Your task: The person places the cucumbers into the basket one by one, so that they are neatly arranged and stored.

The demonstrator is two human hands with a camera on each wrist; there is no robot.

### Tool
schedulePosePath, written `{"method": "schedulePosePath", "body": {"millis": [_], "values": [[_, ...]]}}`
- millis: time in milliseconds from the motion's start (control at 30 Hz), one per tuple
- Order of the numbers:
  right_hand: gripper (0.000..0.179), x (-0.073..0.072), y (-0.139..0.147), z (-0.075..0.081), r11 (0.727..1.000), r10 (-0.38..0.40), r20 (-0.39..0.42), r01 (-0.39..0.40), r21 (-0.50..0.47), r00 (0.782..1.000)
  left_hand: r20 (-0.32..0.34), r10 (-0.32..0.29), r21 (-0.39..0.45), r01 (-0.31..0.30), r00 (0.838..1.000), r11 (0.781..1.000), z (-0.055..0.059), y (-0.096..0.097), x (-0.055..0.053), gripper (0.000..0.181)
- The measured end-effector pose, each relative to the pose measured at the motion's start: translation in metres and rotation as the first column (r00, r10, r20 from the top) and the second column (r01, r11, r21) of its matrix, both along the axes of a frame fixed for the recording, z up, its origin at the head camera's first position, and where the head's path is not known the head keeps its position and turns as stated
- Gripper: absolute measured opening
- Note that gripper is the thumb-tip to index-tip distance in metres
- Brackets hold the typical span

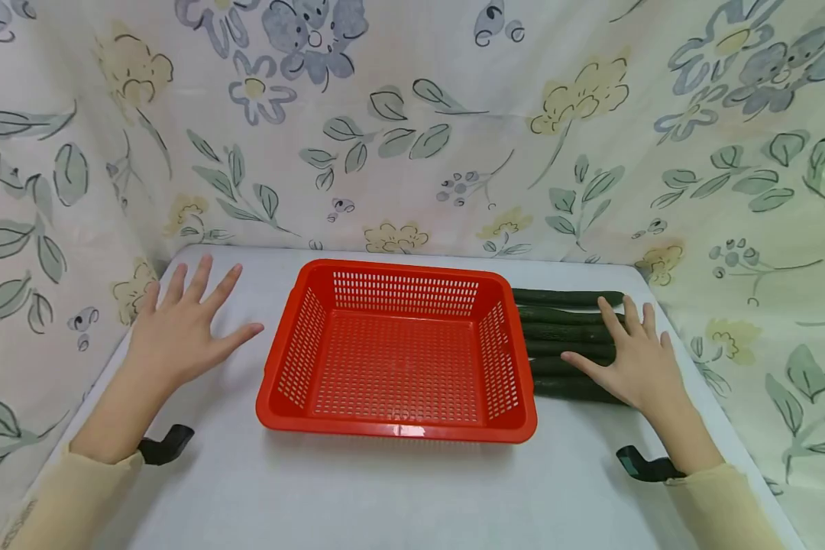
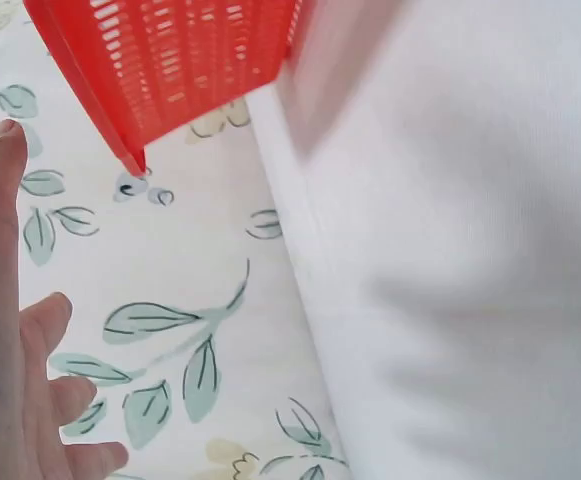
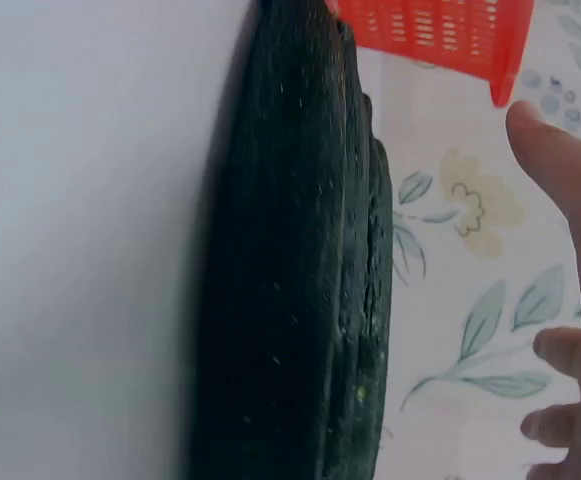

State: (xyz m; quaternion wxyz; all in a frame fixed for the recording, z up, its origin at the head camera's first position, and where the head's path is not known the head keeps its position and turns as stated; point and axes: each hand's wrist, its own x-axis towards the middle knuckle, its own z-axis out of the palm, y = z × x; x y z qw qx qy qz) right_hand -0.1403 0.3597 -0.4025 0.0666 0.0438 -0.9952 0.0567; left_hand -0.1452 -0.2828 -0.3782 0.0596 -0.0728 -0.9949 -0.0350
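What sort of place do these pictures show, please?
Perhaps a staged tabletop workspace; the wider room is hidden. Floral cloth hangs behind the white table, and a red basket sits beside a row of dark green cucumbers.

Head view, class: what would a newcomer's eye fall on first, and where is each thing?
The red basket, near the middle of the white table, stands out first. Next come the dark green cucumbers, lying side by side to its right. The spread left hand is left of the basket; the spread right hand overlaps the cucumbers' right ends in this view.
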Motion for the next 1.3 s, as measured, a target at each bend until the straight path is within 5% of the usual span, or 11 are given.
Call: {"method": "schedulePosePath", "body": {"millis": [333,500,700,933,1167,1300], "values": [[0.102,0.023,0.006,-0.006,0.963,-0.077,-0.087,0.052,-0.266,0.993,-0.044,-0.029,0.212,0.038,0.999,0.976,-0.012,0.015,0.033,0.093],[0.088,0.032,0.015,-0.018,0.937,-0.084,-0.200,0.010,-0.348,0.976,-0.062,-0.029,0.365,0.050,0.998,0.930,-0.021,0.025,0.049,0.092],[0.082,0.041,0.018,-0.030,0.923,-0.094,-0.232,-0.003,-0.384,0.968,-0.121,-0.032,0.514,0.090,0.992,0.853,-0.033,0.041,0.060,0.088],[0.062,0.052,0.024,-0.047,0.890,-0.088,-0.283,-0.052,-0.453,0.955,-0.082,-0.057,0.605,0.095,0.995,0.791,-0.042,0.061,0.066,0.089],[0.043,0.057,0.031,-0.054,0.800,-0.171,-0.216,0.007,-0.601,0.961,-0.035,-0.090,0.656,0.091,0.995,0.749,-0.045,0.075,0.072,0.094],[0.037,0.060,0.032,-0.058,0.782,-0.150,-0.167,0.014,-0.623,0.974,-0.019,-0.100,0.677,0.086,0.995,0.731,-0.048,0.078,0.074,0.099]]}}
